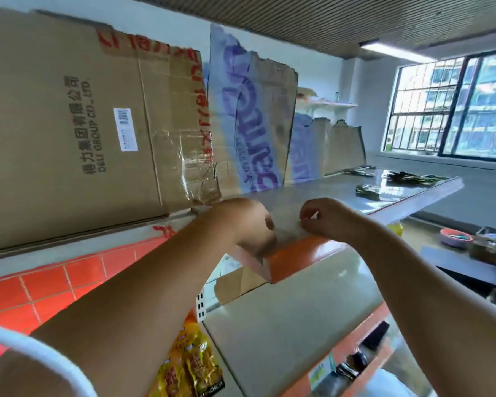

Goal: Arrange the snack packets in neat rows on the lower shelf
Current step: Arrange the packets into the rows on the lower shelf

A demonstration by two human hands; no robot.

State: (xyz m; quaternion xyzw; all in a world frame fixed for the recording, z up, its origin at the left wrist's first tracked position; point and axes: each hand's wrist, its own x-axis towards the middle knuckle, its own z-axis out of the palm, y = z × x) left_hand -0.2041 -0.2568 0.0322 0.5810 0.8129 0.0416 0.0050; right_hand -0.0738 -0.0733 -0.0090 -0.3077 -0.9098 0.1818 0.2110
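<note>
Yellow snack packets [191,365] lie on a lower shelf at the bottom, partly hidden under my left forearm. Several dark green packets [368,192] lie loose far along the top shelf [312,196]. Both hands are up at this shelf's near end. My left hand [241,227] sits at its orange front edge [301,253]; its fingers are blurred and hidden behind the back of the hand. My right hand [324,219] hovers just to the right, with its fingers curled toward the thumb and nothing visible between them.
Flattened cardboard boxes [78,130] stand against the wall behind the top shelf. A beige shelf board [292,319] juts out below my hands. A pink bowl [455,237] and a box of items sit at the right under a barred window.
</note>
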